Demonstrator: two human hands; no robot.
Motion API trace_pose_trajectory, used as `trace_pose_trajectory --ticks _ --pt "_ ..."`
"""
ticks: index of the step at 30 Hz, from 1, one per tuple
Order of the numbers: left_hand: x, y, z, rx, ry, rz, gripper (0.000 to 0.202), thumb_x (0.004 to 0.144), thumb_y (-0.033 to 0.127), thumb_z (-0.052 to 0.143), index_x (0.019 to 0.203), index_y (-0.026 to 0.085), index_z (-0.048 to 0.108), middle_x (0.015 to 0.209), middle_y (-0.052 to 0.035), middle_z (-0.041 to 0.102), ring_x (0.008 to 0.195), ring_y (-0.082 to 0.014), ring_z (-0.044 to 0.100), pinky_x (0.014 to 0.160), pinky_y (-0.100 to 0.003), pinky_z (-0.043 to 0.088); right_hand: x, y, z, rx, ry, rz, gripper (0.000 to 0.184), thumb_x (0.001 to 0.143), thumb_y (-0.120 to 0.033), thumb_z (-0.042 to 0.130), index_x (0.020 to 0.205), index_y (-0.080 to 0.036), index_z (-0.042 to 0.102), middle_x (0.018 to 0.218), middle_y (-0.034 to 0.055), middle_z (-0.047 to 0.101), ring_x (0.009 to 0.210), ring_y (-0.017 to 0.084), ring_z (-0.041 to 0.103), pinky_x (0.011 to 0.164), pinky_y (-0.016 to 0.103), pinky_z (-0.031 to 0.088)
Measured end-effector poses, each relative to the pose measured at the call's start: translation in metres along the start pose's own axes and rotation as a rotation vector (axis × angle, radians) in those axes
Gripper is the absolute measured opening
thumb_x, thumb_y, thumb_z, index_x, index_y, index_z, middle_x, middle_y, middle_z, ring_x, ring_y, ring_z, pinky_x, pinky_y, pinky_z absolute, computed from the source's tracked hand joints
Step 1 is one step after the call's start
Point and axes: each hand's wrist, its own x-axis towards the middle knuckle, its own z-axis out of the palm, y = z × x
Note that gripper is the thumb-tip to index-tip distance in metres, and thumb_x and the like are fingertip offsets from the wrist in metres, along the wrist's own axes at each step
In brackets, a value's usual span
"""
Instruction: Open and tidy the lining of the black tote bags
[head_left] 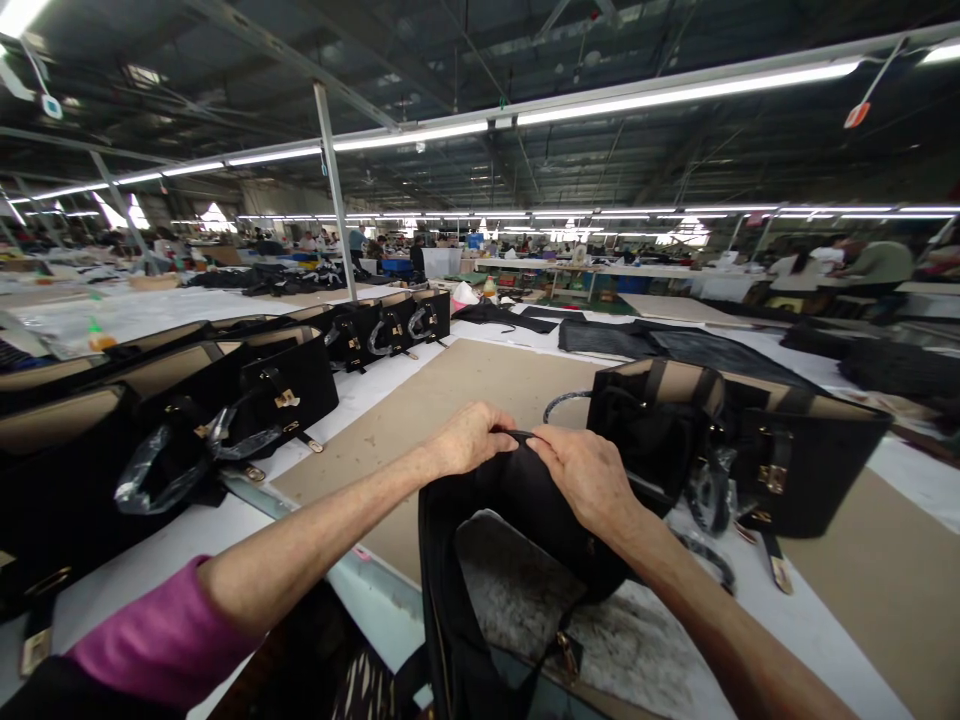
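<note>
Both hands pinch the upper edge of a black fabric bag piece [517, 480] in front of me. My left hand [472, 438] closes on that edge from the left, thumb against fingertips. Close beside it, my right hand [585, 475] grips the same edge from the right. Below my hands the piece bends around an opening, with a zipper along its left side and a small gold metal clasp [568, 652] low down. A black handbag [810, 470] with beige lining stands just right of my right hand, its handle wrapped in clear plastic.
Rows of similar black handbags [292, 390] stand along the left. Brown board [465, 385] covers part of the white table. Flat black pieces [637, 340] lie farther back. A metal post [335, 190] rises behind the bags, and people work in the background.
</note>
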Motion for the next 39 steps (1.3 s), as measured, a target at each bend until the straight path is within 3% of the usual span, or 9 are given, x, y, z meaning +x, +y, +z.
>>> trace_pose_trajectory --ticks 6,16,18,21,24,28,31,34,39 --pt "0.000 0.003 -0.002 0.000 0.014 -0.017 0.024 0.073 0.026 0.046 0.081 0.014 0.064 0.067 0.0010 0.060 0.063 -0.0116 0.051 0.056 -0.019 0.037 0.002 -0.001 0.003 -0.004 -0.004 -0.021 0.027 0.086 -0.032 0.034 0.081 -0.022 0.059 0.074 0.0025 0.064 0.068 0.014 0.056 0.057 0.025 0.027" --pt "0.004 0.006 -0.004 0.044 0.042 -0.086 0.021 0.070 0.024 0.048 0.077 0.015 0.065 0.059 0.0022 0.055 0.056 -0.0094 0.046 0.050 -0.018 0.034 0.014 0.002 0.000 0.074 -0.025 -0.056 0.030 0.082 -0.032 0.037 0.065 -0.019 0.058 0.061 0.0008 0.058 0.060 0.012 0.051 0.055 0.023 0.027" --pt "0.007 0.007 -0.003 0.074 0.051 -0.104 0.021 0.071 0.026 0.048 0.076 0.015 0.065 0.057 0.0023 0.053 0.054 -0.0092 0.044 0.049 -0.018 0.033 0.022 0.010 -0.004 0.190 -0.092 -0.104 0.032 0.082 -0.033 0.037 0.062 -0.018 0.057 0.058 -0.0004 0.056 0.059 0.011 0.049 0.055 0.022 0.028" --pt "0.011 0.009 -0.002 0.120 0.075 -0.083 0.023 0.073 0.029 0.047 0.079 0.017 0.066 0.056 0.0026 0.051 0.054 -0.0094 0.044 0.050 -0.018 0.033 0.035 0.024 -0.012 0.439 -0.299 -0.179 0.036 0.080 -0.039 0.039 0.058 -0.015 0.054 0.053 -0.0025 0.051 0.053 0.009 0.046 0.050 0.020 0.029" --pt "0.014 0.010 -0.001 0.176 0.086 -0.075 0.022 0.074 0.029 0.047 0.076 0.018 0.066 0.054 0.0026 0.051 0.056 -0.0098 0.046 0.053 -0.019 0.034 0.043 0.037 -0.025 0.739 -0.476 -0.045 0.039 0.078 -0.047 0.041 0.065 -0.013 0.056 0.057 -0.0005 0.055 0.053 0.009 0.049 0.049 0.019 0.034" --pt "0.016 0.008 0.000 0.207 0.093 -0.059 0.022 0.074 0.029 0.046 0.067 0.017 0.063 0.051 0.0029 0.049 0.052 -0.0091 0.044 0.051 -0.019 0.032 0.040 0.055 -0.041 0.989 -0.481 0.184 0.043 0.078 -0.052 0.039 0.088 -0.014 0.058 0.083 0.0082 0.063 0.071 0.013 0.059 0.064 0.024 0.044" --pt "0.016 0.007 0.000 0.192 0.086 -0.058 0.022 0.074 0.029 0.046 0.066 0.017 0.062 0.051 0.0030 0.048 0.052 -0.0090 0.044 0.049 -0.019 0.031 0.030 0.068 -0.044 0.920 -0.474 0.183 0.042 0.078 -0.050 0.041 0.091 -0.014 0.057 0.087 0.0093 0.063 0.076 0.015 0.059 0.067 0.025 0.045" --pt "0.016 0.006 0.000 0.187 0.087 -0.050 0.022 0.074 0.029 0.046 0.066 0.017 0.062 0.052 0.0026 0.049 0.053 -0.0095 0.045 0.050 -0.019 0.032 0.022 0.071 -0.040 0.768 -0.456 0.056 0.035 0.079 -0.043 0.042 0.083 -0.012 0.059 0.082 0.0064 0.063 0.075 0.015 0.057 0.065 0.024 0.044" --pt "0.015 0.009 0.003 0.193 0.081 -0.032 0.023 0.075 0.027 0.042 0.070 0.018 0.063 0.055 0.0017 0.052 0.056 -0.0111 0.047 0.053 -0.021 0.033 0.027 0.042 -0.029 0.542 -0.311 -0.110 0.023 0.077 -0.033 0.045 0.083 -0.016 0.060 0.081 0.0020 0.062 0.075 0.015 0.055 0.066 0.025 0.040"
